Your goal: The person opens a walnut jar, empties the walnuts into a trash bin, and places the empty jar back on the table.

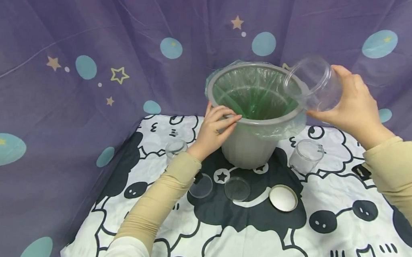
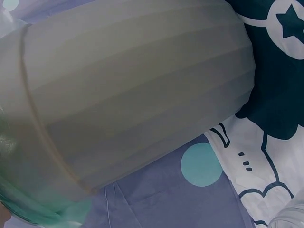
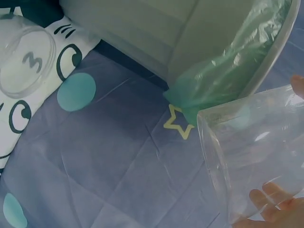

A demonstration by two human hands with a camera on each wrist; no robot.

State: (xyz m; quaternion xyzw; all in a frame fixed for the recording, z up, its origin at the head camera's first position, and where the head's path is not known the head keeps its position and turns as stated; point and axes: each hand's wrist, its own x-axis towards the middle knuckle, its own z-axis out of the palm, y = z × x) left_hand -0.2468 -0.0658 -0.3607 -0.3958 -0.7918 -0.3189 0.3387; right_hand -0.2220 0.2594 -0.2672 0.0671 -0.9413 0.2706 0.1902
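A grey trash bin with a green plastic bag folded over its rim stands tilted slightly on the cloth. At the near left of the rim, my left hand grips the edge with its fingers. My right hand holds a clear plastic jar on its side, its mouth facing the bin and overlapping the right rim. Nothing shows inside the jar. In the right wrist view, fingers show through the wall of the jar, close by the bag.
Another clear jar stands right of the bin, and one stands behind my left forearm. Two clear lids and a white lid with a gold edge lie in front. A purple curtain hangs behind.
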